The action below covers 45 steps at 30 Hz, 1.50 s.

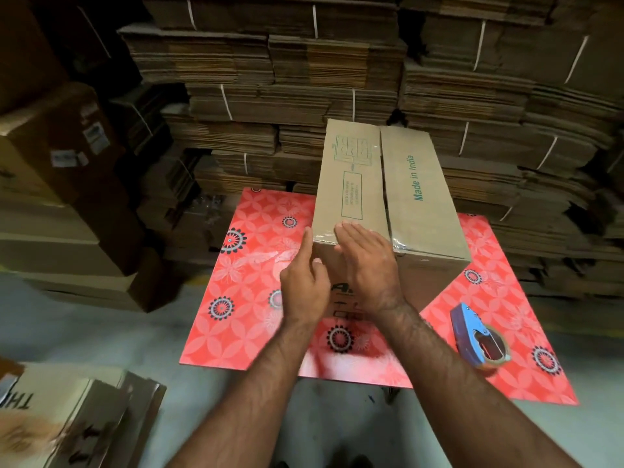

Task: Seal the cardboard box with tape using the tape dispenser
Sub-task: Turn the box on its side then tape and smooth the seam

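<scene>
The box (388,194), its long axis and seam running near to far, is being pressed at its near end by both open hands, left (304,282) and right (366,268), empty, while the dispenser (477,336) is lying near-right, closer to the right hand.

Both hands (337,265) on taped box (381,194)

The brown cardboard box (388,187) bears "Made in India" in green print along its right top flap; the framed green print on its left flap is too small to read. A flattened cardboard sheet (40,410) at lower left shows the letters "THI".
</scene>
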### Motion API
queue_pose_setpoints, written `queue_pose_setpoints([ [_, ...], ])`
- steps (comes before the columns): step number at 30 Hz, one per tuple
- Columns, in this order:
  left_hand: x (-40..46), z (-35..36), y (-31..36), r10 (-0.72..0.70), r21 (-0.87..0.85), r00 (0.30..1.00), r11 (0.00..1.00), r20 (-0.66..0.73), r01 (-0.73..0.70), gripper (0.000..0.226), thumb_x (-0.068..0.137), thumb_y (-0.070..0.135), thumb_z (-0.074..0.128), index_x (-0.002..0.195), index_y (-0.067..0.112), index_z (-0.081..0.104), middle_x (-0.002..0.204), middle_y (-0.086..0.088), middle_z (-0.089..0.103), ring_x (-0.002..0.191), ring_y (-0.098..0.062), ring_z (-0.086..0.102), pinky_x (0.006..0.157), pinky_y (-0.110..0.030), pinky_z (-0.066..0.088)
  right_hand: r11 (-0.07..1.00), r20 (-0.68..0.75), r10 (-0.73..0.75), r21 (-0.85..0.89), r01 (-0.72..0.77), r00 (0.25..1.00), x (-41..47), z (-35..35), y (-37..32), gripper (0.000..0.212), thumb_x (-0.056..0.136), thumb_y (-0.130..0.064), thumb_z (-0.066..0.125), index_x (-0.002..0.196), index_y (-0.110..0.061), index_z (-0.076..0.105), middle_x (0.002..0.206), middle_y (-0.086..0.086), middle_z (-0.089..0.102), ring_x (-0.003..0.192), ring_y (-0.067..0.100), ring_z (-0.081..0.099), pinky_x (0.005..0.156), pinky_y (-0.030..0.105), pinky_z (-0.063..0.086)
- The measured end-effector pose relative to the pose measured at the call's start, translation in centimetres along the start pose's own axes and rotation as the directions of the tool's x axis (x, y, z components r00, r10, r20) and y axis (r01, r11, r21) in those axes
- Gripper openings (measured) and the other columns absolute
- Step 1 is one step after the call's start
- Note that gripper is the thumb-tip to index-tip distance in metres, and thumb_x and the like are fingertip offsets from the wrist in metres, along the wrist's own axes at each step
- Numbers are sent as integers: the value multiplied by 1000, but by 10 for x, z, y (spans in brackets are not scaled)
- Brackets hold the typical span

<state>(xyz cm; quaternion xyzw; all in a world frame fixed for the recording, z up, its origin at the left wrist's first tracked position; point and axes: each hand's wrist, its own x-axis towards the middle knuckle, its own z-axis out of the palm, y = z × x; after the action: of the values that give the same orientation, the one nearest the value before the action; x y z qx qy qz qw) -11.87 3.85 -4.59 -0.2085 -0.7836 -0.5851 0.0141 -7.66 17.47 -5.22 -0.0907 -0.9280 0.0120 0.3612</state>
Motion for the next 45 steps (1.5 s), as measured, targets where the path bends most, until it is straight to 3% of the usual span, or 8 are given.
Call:
queue_pose_setpoints([
  [4,17,0,-2,-265,-179,937,934,227,308,76,72,27,45,148,36,44,127,8,67,110,-9,62,102,-32,47,998,62,33,56,-37,998,-1,-1,2,40,100,-28,46,126,-12,71,130,6,69,122,23,64,103,40,47],
  [8,32,-12,-11,-241,-241,903,910,355,337,56,90,40,42,145,34,48,133,13,61,128,-6,53,114,-35,37,995,96,41,86,-50,994,1,-5,1,41,99,-29,45,126,-12,70,129,7,69,122,23,65,103,42,49],
  [11,40,-26,-13,40,-107,966,994,256,-13,45,104,28,45,148,18,45,150,8,44,140,-1,37,117,-21,28,995,100,52,77,-60,994,3,-6,-1,42,98,-30,45,125,-12,71,128,7,70,120,23,66,102,41,49],
  [13,50,-29,-23,314,8,899,943,304,-332,44,103,24,50,146,15,48,152,1,42,141,-4,37,117,-18,26,994,107,43,93,-53,993,3,-5,1,42,98,-30,45,124,-11,71,127,7,71,120,24,66,102,42,50],
  [16,62,-29,-44,435,182,808,826,396,-534,47,103,32,46,147,16,46,154,-8,41,141,-19,41,118,-18,20,993,120,33,113,-46,992,2,-6,4,40,98,-29,47,125,-11,71,127,6,71,121,23,66,102,43,51],
  [22,60,-35,-44,535,250,749,722,390,-645,49,101,19,47,149,11,42,160,-10,32,147,-25,32,121,-30,22,994,94,-8,107,-2,996,4,-10,4,33,91,-14,64,123,-7,71,124,9,72,118,25,67,101,41,51],
  [32,63,-30,-39,681,306,617,536,394,-787,41,93,-4,47,129,3,64,137,-13,60,129,-29,57,108,-49,44,1000,119,-8,-1,8,993,-16,-18,23,51,88,-5,67,139,-7,60,141,12,61,132,27,55,114,39,36],
  [45,59,-31,-34,653,346,646,545,397,-764,59,79,-22,56,131,4,62,139,-12,60,130,-28,56,114,-47,38,992,99,80,-109,-69,992,-44,-41,63,63,81,4,70,141,-9,57,143,8,60,133,25,55,114,38,35],
])
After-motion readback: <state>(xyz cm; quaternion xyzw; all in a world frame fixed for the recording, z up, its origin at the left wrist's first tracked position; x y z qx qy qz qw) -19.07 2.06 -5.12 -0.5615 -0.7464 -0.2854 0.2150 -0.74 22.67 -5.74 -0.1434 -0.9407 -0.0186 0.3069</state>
